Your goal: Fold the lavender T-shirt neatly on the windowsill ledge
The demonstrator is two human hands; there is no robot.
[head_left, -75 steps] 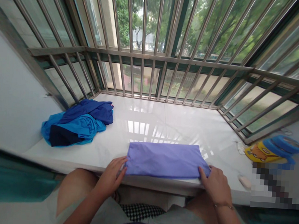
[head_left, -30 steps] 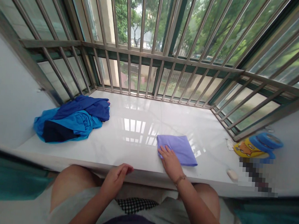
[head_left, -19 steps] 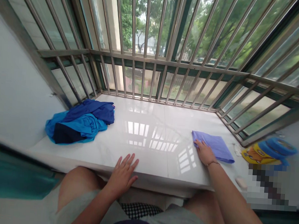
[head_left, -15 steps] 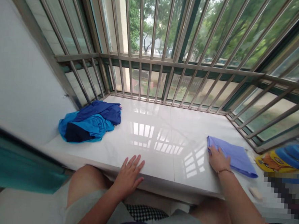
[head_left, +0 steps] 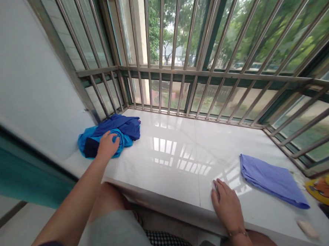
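Note:
My left hand is over a rumpled pile of clothes at the left, its fingers bent toward the bright blue garment. Blue cloth shows in the gap between thumb and finger, so the hand looks open; whether the fingertips touch the cloth I cannot tell. On top of the pile lies a darker blue garment, and a navy patch shows at the front. Near the ledge's front edge, my right hand rests open and loosely curved, with nothing seen in it. To its right a folded lavender cloth lies flat.
The white tiled ledge runs under barred windows. At the far right stand a yellow and blue item and a small beige piece. A teal curtain-like panel hangs at the left, beside the white wall.
My left hand has moved from the ledge's front edge to the blue clothes. My right hand has left the lavender cloth and come left onto the ledge. The view has shifted slightly right.

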